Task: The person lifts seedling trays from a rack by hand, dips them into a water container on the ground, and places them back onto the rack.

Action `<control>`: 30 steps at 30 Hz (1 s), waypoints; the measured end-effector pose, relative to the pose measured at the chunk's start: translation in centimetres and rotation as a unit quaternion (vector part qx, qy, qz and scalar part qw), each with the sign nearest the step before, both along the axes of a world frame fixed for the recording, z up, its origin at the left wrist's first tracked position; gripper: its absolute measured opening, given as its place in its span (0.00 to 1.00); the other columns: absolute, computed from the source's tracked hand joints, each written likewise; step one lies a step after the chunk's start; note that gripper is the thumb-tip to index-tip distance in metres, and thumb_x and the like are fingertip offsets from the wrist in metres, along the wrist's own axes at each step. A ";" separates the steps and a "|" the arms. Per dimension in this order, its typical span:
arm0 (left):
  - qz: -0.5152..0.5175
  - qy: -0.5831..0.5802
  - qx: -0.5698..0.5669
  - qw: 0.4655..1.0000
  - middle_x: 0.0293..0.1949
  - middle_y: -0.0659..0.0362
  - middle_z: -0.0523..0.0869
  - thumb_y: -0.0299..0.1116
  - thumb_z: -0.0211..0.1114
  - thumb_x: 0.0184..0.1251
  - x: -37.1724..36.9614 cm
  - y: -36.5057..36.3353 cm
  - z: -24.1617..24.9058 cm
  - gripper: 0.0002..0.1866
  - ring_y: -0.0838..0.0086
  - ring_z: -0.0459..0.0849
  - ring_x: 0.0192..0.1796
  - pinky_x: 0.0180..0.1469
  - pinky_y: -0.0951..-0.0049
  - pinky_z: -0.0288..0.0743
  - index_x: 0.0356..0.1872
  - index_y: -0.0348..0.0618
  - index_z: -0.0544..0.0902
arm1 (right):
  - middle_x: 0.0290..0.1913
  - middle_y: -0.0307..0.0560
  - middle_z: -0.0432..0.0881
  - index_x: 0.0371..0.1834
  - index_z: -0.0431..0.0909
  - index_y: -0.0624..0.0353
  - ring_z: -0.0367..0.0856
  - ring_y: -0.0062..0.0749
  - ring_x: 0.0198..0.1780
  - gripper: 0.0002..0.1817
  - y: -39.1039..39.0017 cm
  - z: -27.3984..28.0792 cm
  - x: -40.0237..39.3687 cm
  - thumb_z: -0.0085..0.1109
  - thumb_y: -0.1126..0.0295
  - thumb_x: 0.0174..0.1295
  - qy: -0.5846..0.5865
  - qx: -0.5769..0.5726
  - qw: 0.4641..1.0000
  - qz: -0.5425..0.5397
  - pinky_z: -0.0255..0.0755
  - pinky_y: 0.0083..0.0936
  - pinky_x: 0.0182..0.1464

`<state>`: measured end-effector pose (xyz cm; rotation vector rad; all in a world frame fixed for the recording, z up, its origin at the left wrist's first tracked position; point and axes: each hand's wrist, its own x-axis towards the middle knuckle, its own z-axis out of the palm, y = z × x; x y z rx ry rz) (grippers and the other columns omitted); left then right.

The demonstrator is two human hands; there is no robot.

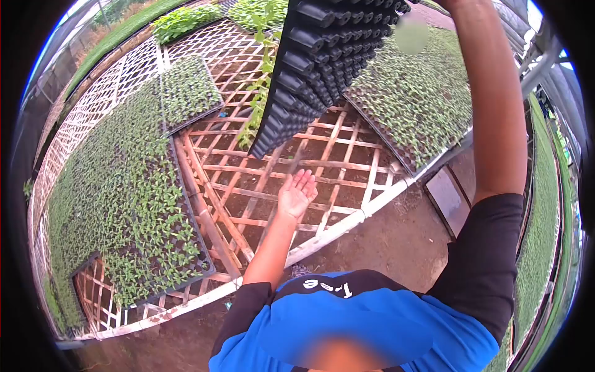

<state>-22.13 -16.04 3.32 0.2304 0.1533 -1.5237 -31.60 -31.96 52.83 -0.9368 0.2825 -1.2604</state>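
A black plastic seedling tray (334,49) hangs steeply tilted in the air, its cone-shaped cell bottoms facing right. Green seedlings (263,80) show along its left side. My right hand (457,2) is raised at the top edge of the picture and mostly cut off. The tray appears to be held up by it, though the fingers and the grip point are out of view. My left hand (297,193) is below the tray's lower corner, palm up with fingers stretched out, apart from the tray and holding nothing.
A lattice bench of wooden slats (347,164) has a white front rail (334,230). Full seedling trays lie on it at the left (142,186) and right (415,93). A flat board-like panel (447,195) is beside the rail. More green beds (539,248) run along the right.
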 end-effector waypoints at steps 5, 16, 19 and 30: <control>-0.075 0.205 -0.147 0.965 0.56 0.53 0.68 0.47 0.43 0.62 -12.9 2.2 -0.3 0.25 0.63 0.70 0.55 0.50 0.51 0.65 0.55 0.42 0.65 | 0.30 0.48 0.75 0.36 0.67 0.64 0.78 0.34 0.29 0.08 4.4 0.1 -20.5 0.45 0.70 0.57 0.012 -0.091 0.995 -0.050 0.77 0.33 0.34; -0.274 -0.132 -0.043 0.952 0.51 0.51 0.72 0.37 0.50 0.61 -36.0 -0.1 2.1 0.22 0.65 0.75 0.49 0.51 0.63 0.70 0.55 0.39 0.65 | 0.32 0.46 0.77 0.41 0.72 0.62 0.76 0.30 0.30 0.17 16.7 -9.2 -62.6 0.53 0.62 0.54 0.275 0.021 0.885 -0.375 0.72 0.26 0.29; -0.342 -0.230 -0.106 0.905 0.50 0.54 0.73 0.30 0.55 0.57 -41.7 -4.5 2.0 0.24 0.70 0.75 0.48 0.50 0.68 0.71 0.56 0.40 0.64 | 0.31 0.44 0.77 0.35 0.72 0.59 0.76 0.32 0.28 0.15 20.7 -14.1 -65.6 0.55 0.60 0.52 0.218 0.126 0.882 -0.399 0.73 0.27 0.29; -0.376 -0.583 -0.111 0.712 0.39 0.60 0.78 0.24 0.53 0.55 -60.0 -24.4 -9.5 0.19 0.80 0.76 0.37 0.41 0.79 0.71 0.50 0.35 0.71 | 0.21 0.35 0.71 0.22 0.66 0.55 0.69 0.18 0.20 0.05 13.5 -41.3 -86.3 0.53 0.73 0.51 0.242 0.364 0.793 -0.424 0.68 0.18 0.24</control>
